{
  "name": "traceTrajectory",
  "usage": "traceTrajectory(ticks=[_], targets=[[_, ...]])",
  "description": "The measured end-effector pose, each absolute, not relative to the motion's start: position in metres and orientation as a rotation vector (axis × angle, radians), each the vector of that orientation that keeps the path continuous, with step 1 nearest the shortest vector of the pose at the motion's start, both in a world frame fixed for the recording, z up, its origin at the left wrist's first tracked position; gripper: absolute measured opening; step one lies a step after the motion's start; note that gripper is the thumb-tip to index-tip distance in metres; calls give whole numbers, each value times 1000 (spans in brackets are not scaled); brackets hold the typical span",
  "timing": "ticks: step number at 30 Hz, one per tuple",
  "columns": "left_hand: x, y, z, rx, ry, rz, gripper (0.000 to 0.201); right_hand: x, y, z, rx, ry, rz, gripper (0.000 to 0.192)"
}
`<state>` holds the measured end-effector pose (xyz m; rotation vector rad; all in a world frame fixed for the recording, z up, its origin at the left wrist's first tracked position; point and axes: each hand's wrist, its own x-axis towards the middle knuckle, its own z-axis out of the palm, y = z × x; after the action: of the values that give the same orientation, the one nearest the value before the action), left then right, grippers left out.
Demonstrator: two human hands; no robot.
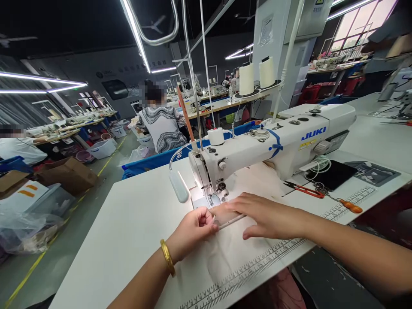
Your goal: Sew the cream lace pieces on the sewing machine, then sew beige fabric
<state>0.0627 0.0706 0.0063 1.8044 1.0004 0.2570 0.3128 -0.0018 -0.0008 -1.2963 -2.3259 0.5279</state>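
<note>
My fingers on the left hand (193,229) are curled in, pinching the near end of a thin pale strip (232,221). I have the right hand (267,216) laid flat, fingers spread, pressing the cream fabric (225,253) just beyond the strip. The strip runs from my left fingertips under my right palm, directly before the sewing machine (267,146) needle area.

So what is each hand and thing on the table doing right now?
left hand: pinching the cloth edge
right hand: flat on the cloth
cloth: spread flat under the sewing machine
sewing machine: lamp lit at the needle
snips: lying on the table, untouched
</note>
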Motion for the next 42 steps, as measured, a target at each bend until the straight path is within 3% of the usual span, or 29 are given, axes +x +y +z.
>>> traceTrajectory(ticks=[2, 6, 9, 25, 31, 42], targets=[[67, 69, 6, 1665, 910, 263, 44, 312, 2, 8, -1311, -2231, 640, 62], [70, 71, 2, 1480, 856, 316, 49, 295, 23, 2, -1289, -1908, 1155, 20], [67, 72, -3, 1476, 902, 345, 47, 286, 35, -11, -1193, -1718, 1334, 15], [68, 64, -17, 1682, 1013, 498, 47, 280, 26, -25, -1274, -1750, 933, 20], [69, 60, -20, 1783, 1002, 580, 43, 276, 26, -30, -1203, -1655, 963, 10], [75, 56, -27, 1704, 1033, 782, 36, 271, 22, -32, -1196, -1604, 917, 11]])
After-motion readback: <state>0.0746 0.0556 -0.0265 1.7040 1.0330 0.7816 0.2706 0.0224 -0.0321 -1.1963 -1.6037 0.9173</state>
